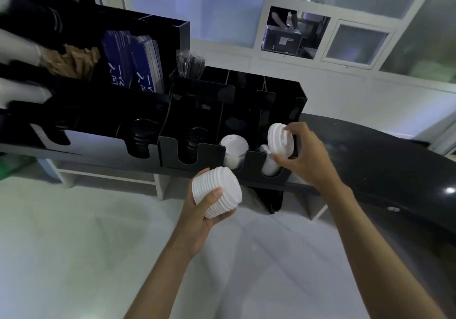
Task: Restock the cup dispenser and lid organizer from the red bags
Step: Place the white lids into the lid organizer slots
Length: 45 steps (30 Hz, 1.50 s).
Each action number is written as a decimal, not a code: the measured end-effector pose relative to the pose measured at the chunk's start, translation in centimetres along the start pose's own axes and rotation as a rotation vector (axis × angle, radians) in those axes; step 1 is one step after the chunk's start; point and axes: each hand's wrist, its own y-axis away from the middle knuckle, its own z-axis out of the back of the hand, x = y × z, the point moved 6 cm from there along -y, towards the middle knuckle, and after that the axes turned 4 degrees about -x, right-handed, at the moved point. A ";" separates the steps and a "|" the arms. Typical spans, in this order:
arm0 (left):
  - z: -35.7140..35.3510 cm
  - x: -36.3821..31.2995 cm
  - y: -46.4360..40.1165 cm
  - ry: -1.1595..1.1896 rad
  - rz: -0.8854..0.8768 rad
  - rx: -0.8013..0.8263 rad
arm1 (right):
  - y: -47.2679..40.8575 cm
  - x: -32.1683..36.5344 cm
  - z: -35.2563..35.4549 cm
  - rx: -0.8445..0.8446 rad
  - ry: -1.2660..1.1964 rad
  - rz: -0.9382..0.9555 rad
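Lid organizer [246, 160]: black, open-topped, divided into slots, standing on the dark surface [370, 155]. The two rightmost front slots hold white lids [234, 145]; the slots to their left hold black lids [142, 131].

Right hand [299, 155]: over the rightmost slot, fingers curled round a short stack of white lids [280, 137], held tilted just above the lids already in that slot. Thumb on the near edge of the stack, fingertips on its far edge.

Left hand [209, 210]: in front of and below the organizer, clear of it, fingers and thumb wrapped round a taller stack of white lids [217, 191]. This stack lies on its side in the palm.

Behind the front slots: a compartment with dark wrapped straws [190, 64] standing upright. Left of that, a taller black rack holds blue packets [134, 64] and brown paper items [71, 59].

Far left: sloping black tubes with white cups [19, 52] showing at their ends; detail is blurred.

Background: white wall panels and a window opening [291, 32], with a person partly seen through it.
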 end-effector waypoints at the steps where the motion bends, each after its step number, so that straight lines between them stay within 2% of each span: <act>1: -0.1 -0.1 -0.3 0.000 -0.001 -0.002 | -0.8 -0.2 -0.4 0.024 0.095 0.032; 4: -0.1 0.1 -1.0 0.006 0.002 0.007 | -2.5 -0.4 -1.9 0.070 0.287 0.181; 7: 0.1 0.6 -1.5 0.005 0.014 0.011 | -3.2 -1.1 -3.2 0.129 0.373 0.272; 17: -0.2 1.6 -2.7 -0.009 0.053 0.009 | -1.4 -3.3 -4.4 0.168 0.454 0.371; 25: -0.5 2.0 -2.3 -0.006 0.048 -0.005 | -0.3 -2.9 -5.0 0.073 0.538 0.398; 29: -0.7 1.9 -1.9 0.005 0.032 -0.003 | 0.1 -2.4 -5.2 0.057 0.510 0.355; 34: -1.0 1.2 -1.0 0.011 0.001 -0.014 | -0.2 -2.6 -4.6 0.180 0.508 0.221; 35: -1.0 0.9 -0.8 0.011 -0.006 -0.016 | -0.1 -2.4 -4.1 0.151 0.494 0.198; 37: -1.0 0.6 -0.4 0.007 -0.021 -0.020 | 0.8 -0.8 -2.4 -0.020 0.376 0.164; 39: -1.0 0.4 -0.1 0.004 -0.035 -0.027 | 2.5 1.6 -0.5 -0.180 0.129 0.135; 40: -1.1 0.3 0.0 0.005 -0.042 -0.030 | 3.5 2.7 -0.1 -0.181 -0.025 0.117; 41: -1.2 0.2 0.2 0.004 -0.049 -0.027 | 4.4 3.9 0.0 -0.109 -0.167 0.089; 42: -1.4 0.1 0.4 -0.003 -0.055 -0.021 | 5.3 5.0 -0.5 0.031 -0.276 0.053; 44: -2.0 0.1 0.7 -0.037 -0.069 0.002 | 7.1 6.8 -2.3 0.350 -0.380 0.008; 45: -2.4 0.1 0.9 -0.062 -0.078 0.014 | 8.0 7.3 -3.2 0.448 -0.395 0.010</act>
